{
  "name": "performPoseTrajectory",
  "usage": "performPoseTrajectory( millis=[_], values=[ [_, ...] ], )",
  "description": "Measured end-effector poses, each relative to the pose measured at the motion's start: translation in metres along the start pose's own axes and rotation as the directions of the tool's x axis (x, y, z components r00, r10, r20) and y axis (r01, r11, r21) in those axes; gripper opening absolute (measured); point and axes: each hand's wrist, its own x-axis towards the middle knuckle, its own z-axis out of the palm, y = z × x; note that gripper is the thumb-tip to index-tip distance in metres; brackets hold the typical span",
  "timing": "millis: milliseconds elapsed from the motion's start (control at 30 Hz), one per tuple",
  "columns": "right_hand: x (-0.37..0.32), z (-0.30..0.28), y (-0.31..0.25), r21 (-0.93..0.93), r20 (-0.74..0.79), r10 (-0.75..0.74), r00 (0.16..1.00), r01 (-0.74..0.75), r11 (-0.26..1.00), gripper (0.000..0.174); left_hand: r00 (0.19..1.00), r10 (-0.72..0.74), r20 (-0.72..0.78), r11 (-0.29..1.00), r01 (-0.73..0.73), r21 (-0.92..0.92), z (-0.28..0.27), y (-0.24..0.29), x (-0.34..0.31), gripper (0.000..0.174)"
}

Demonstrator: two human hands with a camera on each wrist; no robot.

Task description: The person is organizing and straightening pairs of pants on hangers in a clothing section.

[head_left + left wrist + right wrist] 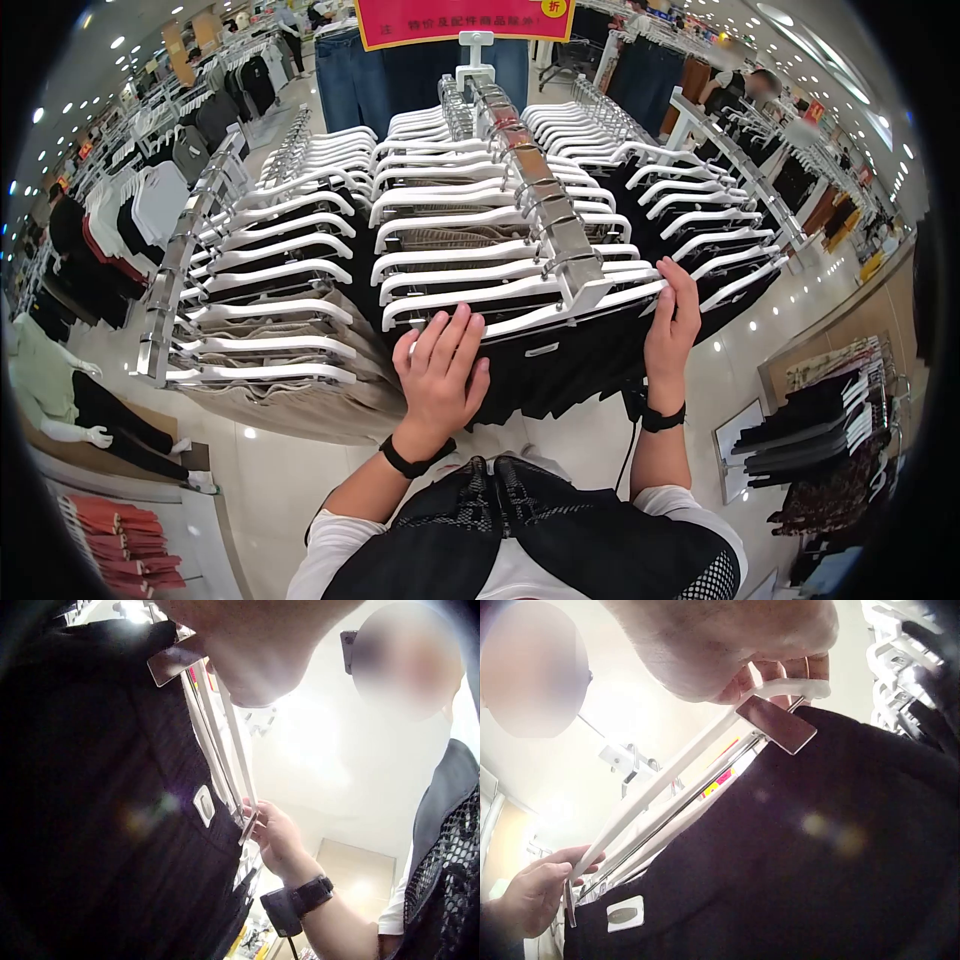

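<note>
- The hanger (535, 318), white, sits at the front end of the middle rack arm (545, 200). Its long axis runs left to right across the person, square to the arm.
- The left hand (440, 365) is clamped on the hanger's left end, fingers over the top. The right wrist view shows the pinch.
- The right hand (672, 325) grips the right end, fingers curled over the bar just above a clip (776, 724).
- Neither hand is nearer: each holds one end.
- A black garment (560, 375) hangs clipped under the hanger, between the hands.
- Behind it the arm carries a close row of other hangers (480, 215).
</note>
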Motion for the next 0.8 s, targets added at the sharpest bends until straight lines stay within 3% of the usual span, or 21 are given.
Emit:
performPoseTrajectory(
  millis=[400, 567, 800],
  values=[
    [-0.012, 0.008, -0.012, -0.071, -0.010, 0.049, 0.999, -0.050, 0.996, 0.038, 0.995, 0.095, -0.012, 0.993, -0.096, -0.070, -0.001, -0.011, 0.000, 0.058],
    [-0.013, 0.009, -0.021, -0.176, 0.007, 0.052, 0.999, -0.050, 0.983, 0.049, 0.995, 0.099, -0.025, 0.992, -0.100, -0.082, 0.002, -0.013, -0.001, 0.058],
    [-0.014, 0.010, -0.017, -0.209, 0.007, 0.021, 1.000, -0.019, 0.978, 0.051, 0.996, 0.089, -0.020, 0.994, -0.091, -0.068, 0.002, -0.012, 0.000, 0.057]
  ],
)
